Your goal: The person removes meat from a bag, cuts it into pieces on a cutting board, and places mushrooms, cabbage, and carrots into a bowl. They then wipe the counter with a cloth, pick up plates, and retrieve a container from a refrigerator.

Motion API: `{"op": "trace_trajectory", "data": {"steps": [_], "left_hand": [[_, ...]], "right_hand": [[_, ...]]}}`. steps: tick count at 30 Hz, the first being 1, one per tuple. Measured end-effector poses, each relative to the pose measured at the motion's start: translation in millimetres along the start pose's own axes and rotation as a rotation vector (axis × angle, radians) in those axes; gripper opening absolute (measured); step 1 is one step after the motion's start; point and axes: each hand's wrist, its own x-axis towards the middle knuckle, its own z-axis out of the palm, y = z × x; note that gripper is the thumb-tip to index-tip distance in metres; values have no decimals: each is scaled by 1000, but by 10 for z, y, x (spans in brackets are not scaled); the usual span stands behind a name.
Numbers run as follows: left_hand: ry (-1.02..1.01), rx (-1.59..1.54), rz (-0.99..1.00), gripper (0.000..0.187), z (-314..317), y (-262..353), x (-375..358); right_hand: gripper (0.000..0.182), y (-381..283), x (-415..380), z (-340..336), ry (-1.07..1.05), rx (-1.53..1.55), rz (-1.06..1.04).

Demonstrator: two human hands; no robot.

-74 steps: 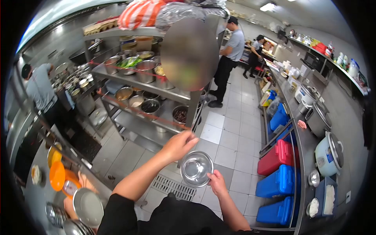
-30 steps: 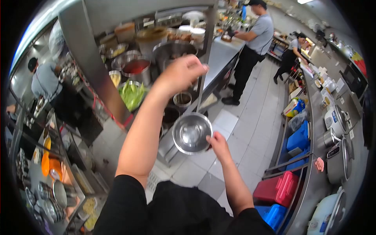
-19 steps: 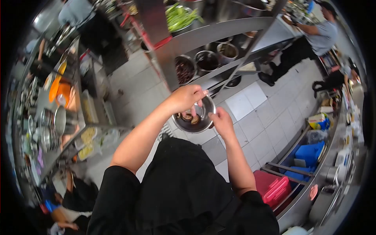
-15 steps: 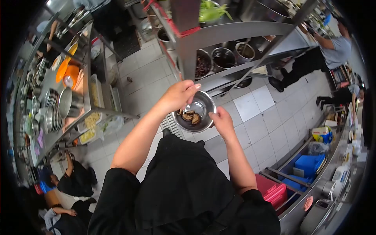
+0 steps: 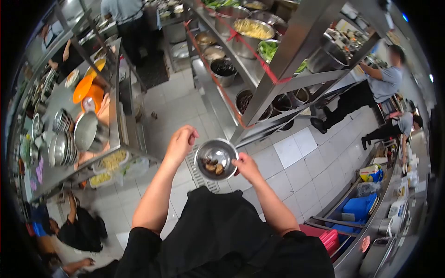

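Note:
My right hand grips the right rim of a small round metal bowl, thumb over the edge. Several brown pieces that look like mushrooms lie in the bottom of the bowl. My left hand is raised to the upper left of the bowl, apart from it, with its fingers curled together. Whether anything small is between those fingers is too small to tell.
A steel shelf rack with food pots stands ahead. On the left is a table with stacked metal bowls and a large pot. Blue bins stand at right. Several people are around, one person at upper right.
My left hand has left the bowl and moved to its left. The bowl in my right hand sits lower and further left in view. The view has turned, showing more of the rack.

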Motion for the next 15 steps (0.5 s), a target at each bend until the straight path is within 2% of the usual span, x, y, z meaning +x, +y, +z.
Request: {"op": "trace_trajectory", "data": {"steps": [1,3,5,7,11,13,15], "left_hand": [[-25,4,24,37,35,91,27],[-263,183,242,27,282,393,34],[-440,433,574,21,653,701,53],[-585,475,651,18,1128,1093,9],[-570,651,852,17,2184,1924,123],[-356,738,990,18,2765,2315,532],[-145,731,953,25,3276,2690,1071]], "right_hand": [[20,15,-19,69,-7,-13,27],[19,212,6,182,-7,-4,78],[19,475,56,222,-5,-52,107],[18,473,-26,170,-19,-53,140],[18,478,-162,-113,4,-159,127],[27,774,-79,-259,33,-178,133],[27,789,-107,-425,33,-112,146]]}}
